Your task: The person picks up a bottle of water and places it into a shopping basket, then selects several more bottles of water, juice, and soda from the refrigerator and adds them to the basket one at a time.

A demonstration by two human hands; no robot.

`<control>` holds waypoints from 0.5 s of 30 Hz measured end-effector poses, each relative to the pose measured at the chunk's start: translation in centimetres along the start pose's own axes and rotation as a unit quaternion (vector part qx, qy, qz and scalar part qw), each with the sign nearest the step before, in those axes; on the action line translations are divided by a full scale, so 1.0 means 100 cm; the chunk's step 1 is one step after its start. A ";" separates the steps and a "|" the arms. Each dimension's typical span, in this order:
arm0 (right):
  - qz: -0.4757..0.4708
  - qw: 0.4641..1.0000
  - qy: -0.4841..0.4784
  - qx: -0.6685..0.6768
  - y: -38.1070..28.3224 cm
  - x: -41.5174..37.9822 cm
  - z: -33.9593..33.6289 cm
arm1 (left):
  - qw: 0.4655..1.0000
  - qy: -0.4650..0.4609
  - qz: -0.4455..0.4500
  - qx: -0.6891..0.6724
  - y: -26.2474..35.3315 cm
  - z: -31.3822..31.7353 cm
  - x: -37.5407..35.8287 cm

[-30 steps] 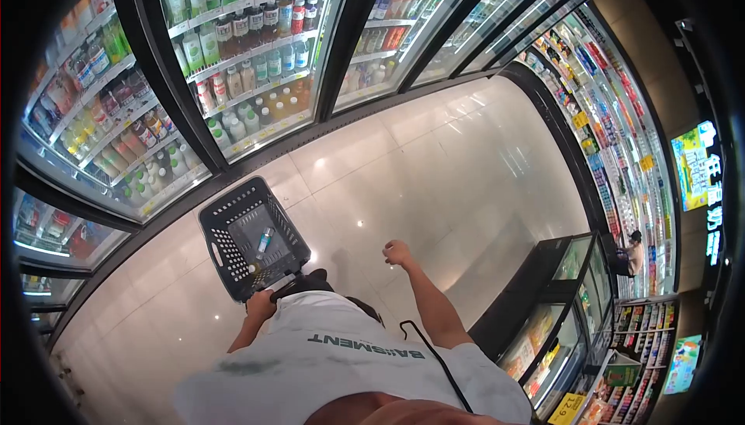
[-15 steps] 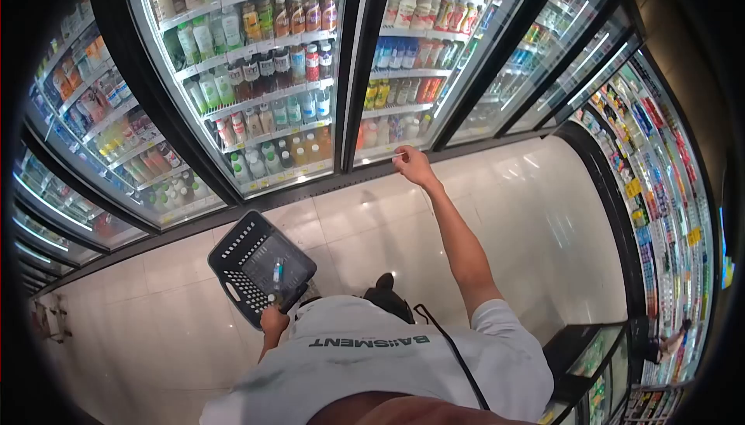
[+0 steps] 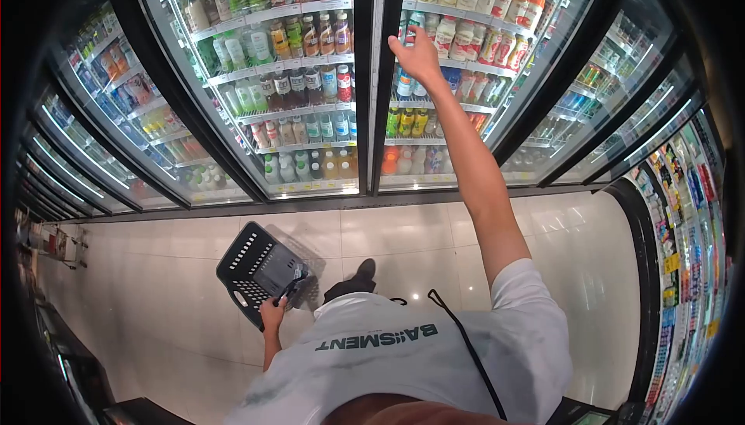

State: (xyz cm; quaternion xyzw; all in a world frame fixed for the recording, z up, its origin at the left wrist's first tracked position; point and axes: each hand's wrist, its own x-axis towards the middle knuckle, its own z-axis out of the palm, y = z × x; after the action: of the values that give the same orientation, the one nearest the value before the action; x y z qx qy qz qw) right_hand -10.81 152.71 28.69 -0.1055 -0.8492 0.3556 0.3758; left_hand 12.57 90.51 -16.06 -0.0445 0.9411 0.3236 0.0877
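My left hand [image 3: 272, 313], low on the left, is closed on a dark grey shopping basket [image 3: 250, 253] at its near side. The basket hangs tilted above the floor, with perforated walls and a small item [image 3: 298, 273] at its right side. My right arm stretches up and forward to the glass-front fridge. At the left edge of a fridge door [image 3: 379, 107], my right hand [image 3: 415, 54] has its fingers curled in, with the thumb against the edge. White and red bottles [image 3: 466, 41] stand on the shelf behind that hand.
Shelves of bottled drinks [image 3: 303, 83] fill the lit fridges in front. More shelves of packaged goods [image 3: 683, 215] curve along the right. Pale floor tiles [image 3: 419, 231] lie below, and a cart [image 3: 62, 245] stands at the far left.
My right hand has risen from low in front of the fridge to the upper part of the door edge. I am closer to the fridge; the basket is still in my left hand.
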 end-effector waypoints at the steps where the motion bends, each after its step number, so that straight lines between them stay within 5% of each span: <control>1: -0.006 1.000 0.018 -0.012 0.002 0.013 0.007 | 0.999 0.031 0.000 -0.033 0.015 0.004 0.000; 11: -0.033 0.989 0.068 -0.126 0.025 0.078 0.061 | 0.964 0.214 0.103 -0.123 0.148 0.032 0.125; 15: -0.065 0.989 0.076 -0.114 0.029 0.079 0.058 | 0.967 0.144 0.148 -0.152 0.232 0.022 0.186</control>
State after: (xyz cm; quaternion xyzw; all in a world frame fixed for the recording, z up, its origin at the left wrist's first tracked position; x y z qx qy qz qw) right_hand -20.74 155.27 28.49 -0.1191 -0.8583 0.2226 0.4467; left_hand -8.66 109.60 -7.40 0.0367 0.8797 0.4622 -0.1054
